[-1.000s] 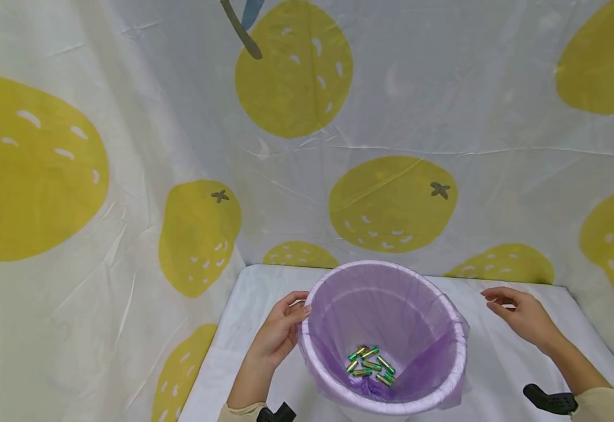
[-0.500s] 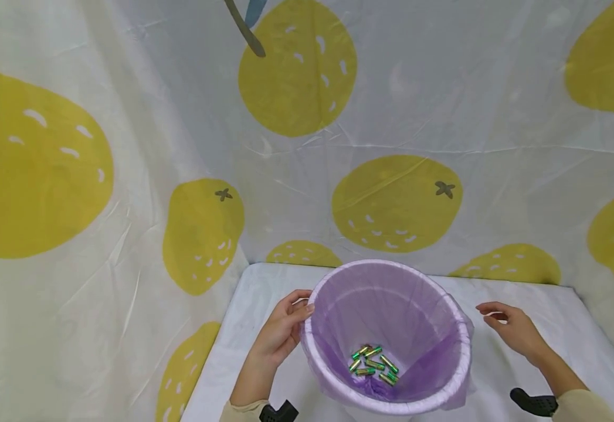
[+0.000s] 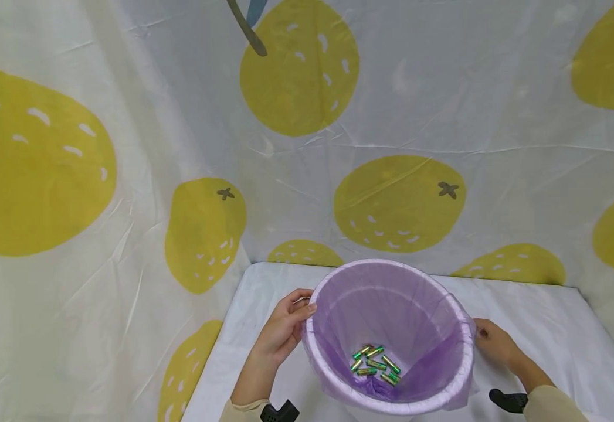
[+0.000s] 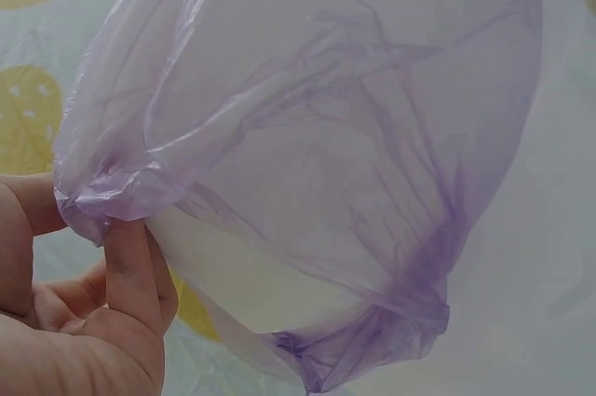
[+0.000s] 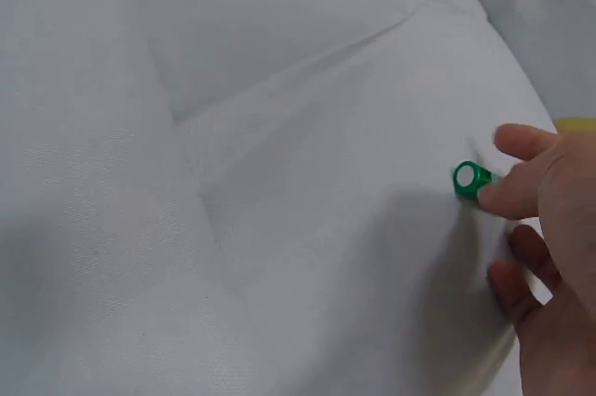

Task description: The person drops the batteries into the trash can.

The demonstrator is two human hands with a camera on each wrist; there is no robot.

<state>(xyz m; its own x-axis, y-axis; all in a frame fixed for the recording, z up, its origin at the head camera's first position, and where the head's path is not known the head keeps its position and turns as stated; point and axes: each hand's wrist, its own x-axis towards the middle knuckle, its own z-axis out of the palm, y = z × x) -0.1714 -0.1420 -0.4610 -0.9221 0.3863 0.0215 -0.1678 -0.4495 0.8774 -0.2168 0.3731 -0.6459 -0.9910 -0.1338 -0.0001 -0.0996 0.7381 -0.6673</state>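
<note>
In the head view a bin [image 3: 319, 363], lined with a thin purple plastic bag [image 3: 423, 328], stands on the white-covered table. Several green and gold batteries [image 3: 375, 364] lie loose at its bottom. My left hand [image 3: 277, 334] grips the rim at the bin's left side; the left wrist view has its fingers [image 4: 135, 275] under the loose edge of the bag. At the right of the bin is my right hand [image 3: 497, 344], partly hidden behind the bag. In the right wrist view its thumb and a finger pinch a green battery [image 5: 468, 178] close to the white surface.
A white cloth [image 3: 523, 299] covers the table around the bin. Behind and to the left hangs a pale curtain [image 3: 285, 176] printed with yellow fruit. A black strap mount [image 3: 280, 411] sits on each wrist.
My right hand has moved left and nearer to me, from the open table at the right to beside the bin. The left hand keeps its hold, and the bin stays put.
</note>
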